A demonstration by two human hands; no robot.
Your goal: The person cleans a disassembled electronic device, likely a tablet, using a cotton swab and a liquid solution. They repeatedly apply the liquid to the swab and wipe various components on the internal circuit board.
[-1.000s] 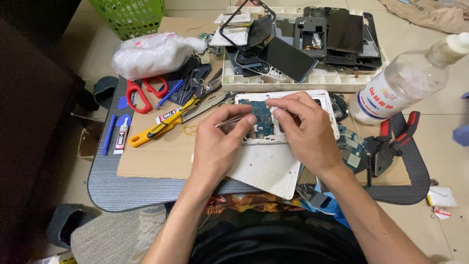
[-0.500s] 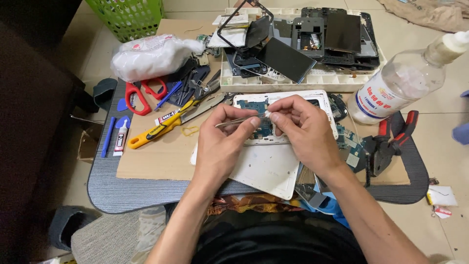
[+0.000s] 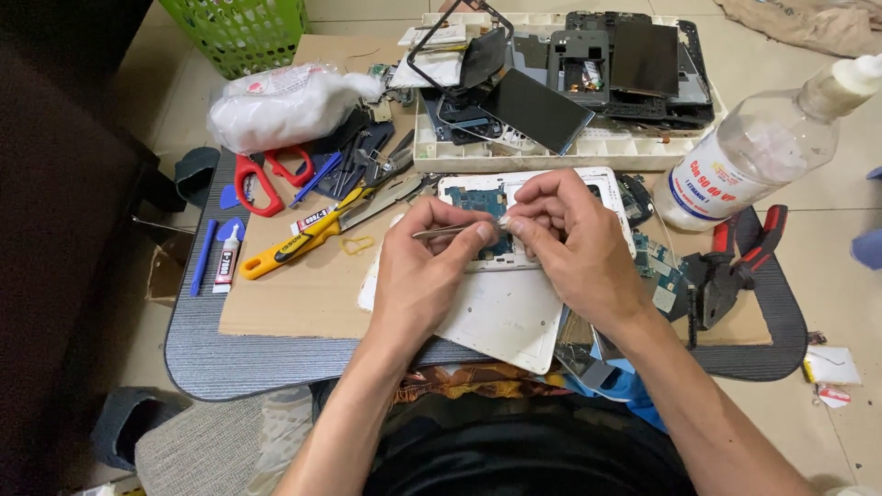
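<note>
My left hand (image 3: 424, 271) grips metal tweezers (image 3: 443, 231), their tip pointing right toward my right fingers. My right hand (image 3: 570, 241) pinches a tiny part at the tweezers' tip; the part is too small to identify. Both hands hover over an opened white device (image 3: 525, 188) with a blue circuit board (image 3: 473, 199) exposed. A detached white back cover (image 3: 501, 317) lies beneath my wrists on a brown cardboard sheet (image 3: 294, 298).
A white tray (image 3: 551, 152) of dismantled phone parts sits behind. Red scissors (image 3: 260, 179), a yellow-handled cutter (image 3: 303, 243), a glue tube (image 3: 225, 262) and blue pry tools lie left. A clear plastic bottle (image 3: 753, 156) and red-black pliers (image 3: 735, 266) lie right. A green basket (image 3: 243, 28) stands far left.
My hands drew slightly closer together over the board, and the tweezers' tip now meets my right fingertips. Everything else stayed put.
</note>
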